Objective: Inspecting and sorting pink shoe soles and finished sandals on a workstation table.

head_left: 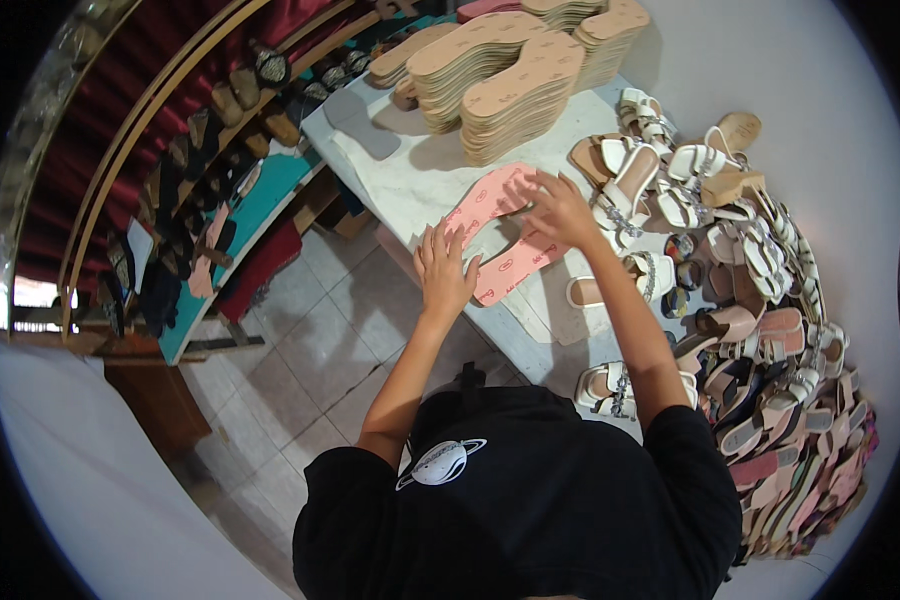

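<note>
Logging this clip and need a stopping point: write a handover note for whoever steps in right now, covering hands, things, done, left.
Left hand: open, flat on the near end of the pink insoles.
Right hand: open, fingers on the same insoles' far side.
Insoles lie on the white table; tan insole stacks behind, sandal pile to the right.
Done: pink insoles laid out.
Left: probably aligning them; nothing lifted yet.

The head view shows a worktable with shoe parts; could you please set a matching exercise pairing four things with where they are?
Things:
1. pink insoles
2. tan insole stacks
3. white sandals
4. grey insoles

Places:
A. far end of table, piled high
B. under both hands
C. table's far left corner
D. heaped right of the hands

Pairs: 1-B, 2-A, 3-D, 4-C
</note>
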`<state>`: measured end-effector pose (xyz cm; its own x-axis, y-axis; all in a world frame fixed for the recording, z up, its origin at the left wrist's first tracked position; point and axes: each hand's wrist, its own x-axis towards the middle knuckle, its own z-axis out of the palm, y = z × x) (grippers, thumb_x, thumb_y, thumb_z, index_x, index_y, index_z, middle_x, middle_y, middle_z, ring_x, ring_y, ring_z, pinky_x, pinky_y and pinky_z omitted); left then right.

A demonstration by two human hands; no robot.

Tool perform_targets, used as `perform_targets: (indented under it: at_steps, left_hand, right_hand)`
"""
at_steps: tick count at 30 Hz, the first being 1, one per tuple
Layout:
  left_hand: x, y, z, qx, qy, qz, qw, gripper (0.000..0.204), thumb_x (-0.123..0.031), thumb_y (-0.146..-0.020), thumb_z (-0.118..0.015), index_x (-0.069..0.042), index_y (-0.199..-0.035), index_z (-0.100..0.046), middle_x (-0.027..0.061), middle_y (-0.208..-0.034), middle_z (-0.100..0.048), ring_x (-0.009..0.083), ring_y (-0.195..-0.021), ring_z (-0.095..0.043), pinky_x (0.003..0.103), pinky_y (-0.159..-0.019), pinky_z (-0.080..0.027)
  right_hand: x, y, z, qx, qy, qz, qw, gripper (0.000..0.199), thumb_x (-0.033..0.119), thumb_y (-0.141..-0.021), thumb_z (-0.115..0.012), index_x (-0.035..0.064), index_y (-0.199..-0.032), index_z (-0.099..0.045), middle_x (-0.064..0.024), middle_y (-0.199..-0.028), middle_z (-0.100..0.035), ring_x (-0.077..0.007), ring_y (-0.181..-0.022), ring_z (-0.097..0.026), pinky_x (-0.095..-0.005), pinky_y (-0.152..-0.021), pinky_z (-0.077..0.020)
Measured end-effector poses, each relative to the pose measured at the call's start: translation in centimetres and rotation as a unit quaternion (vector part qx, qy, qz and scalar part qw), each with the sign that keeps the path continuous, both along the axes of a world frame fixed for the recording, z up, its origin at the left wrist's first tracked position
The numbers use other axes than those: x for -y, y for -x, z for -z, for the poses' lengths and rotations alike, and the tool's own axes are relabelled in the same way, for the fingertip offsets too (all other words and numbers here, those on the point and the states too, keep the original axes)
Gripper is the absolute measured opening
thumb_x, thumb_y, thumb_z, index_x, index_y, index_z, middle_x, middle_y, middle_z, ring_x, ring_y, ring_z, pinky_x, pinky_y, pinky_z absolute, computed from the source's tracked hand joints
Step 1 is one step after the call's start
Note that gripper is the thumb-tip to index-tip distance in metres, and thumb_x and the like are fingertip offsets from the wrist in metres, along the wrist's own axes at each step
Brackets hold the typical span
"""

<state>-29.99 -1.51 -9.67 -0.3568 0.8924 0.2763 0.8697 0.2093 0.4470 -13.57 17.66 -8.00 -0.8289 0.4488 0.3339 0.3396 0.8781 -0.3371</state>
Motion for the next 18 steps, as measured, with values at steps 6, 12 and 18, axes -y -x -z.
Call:
perform_targets:
  at_steps: [6,12,18]
  left_hand:
    - [-2.8,-4.6,-1.5,-0.003,-0.063,0.123,0.990,0.050,-0.029,-0.080,-0.060,-0.008,-0.124,-0.048,0.0152,-0.135,-0.035,0.0350,-0.127,-0.028,0.054,-0.101,-0.020]
    - [-5.2,-13.6,-3.2,0.008,-0.083,0.307,0.948,0.048,-0.029,-0.080,-0.060,-0.009,-0.122,-0.050,0.0152,-0.135,-0.036,0.0347,-0.127,-0.028,0.053,-0.100,-0.021]
    - [-5.1,-26.2,-4.7,0.035,-0.089,0.482,0.871,0.047,-0.029,-0.080,-0.061,-0.009,-0.121,-0.051,0.0151,-0.134,-0.037,0.0352,-0.127,-0.029,0.053,-0.100,-0.020]
  right_hand:
    - [7.3,-6.0,-1.3,-0.089,-0.059,0.160,0.981,0.032,0.026,-0.075,-0.065,0.0151,-0.105,-0.061,-0.0070,-0.121,-0.053,-0.0284,-0.119,-0.045,-0.0486,-0.100,-0.0305]
    - [12.7,-15.6,-3.5,-0.090,-0.072,0.316,0.942,0.031,0.025,-0.075,-0.066,0.0165,-0.104,-0.062,-0.0053,-0.121,-0.052,-0.0278,-0.120,-0.043,-0.0484,-0.099,-0.0305]
    - [19.8,-26.9,-5.0,-0.077,-0.104,0.483,0.866,0.030,0.024,-0.076,-0.066,0.0170,-0.105,-0.062,-0.0049,-0.122,-0.052,-0.0280,-0.121,-0.042,-0.0482,-0.099,-0.0305]
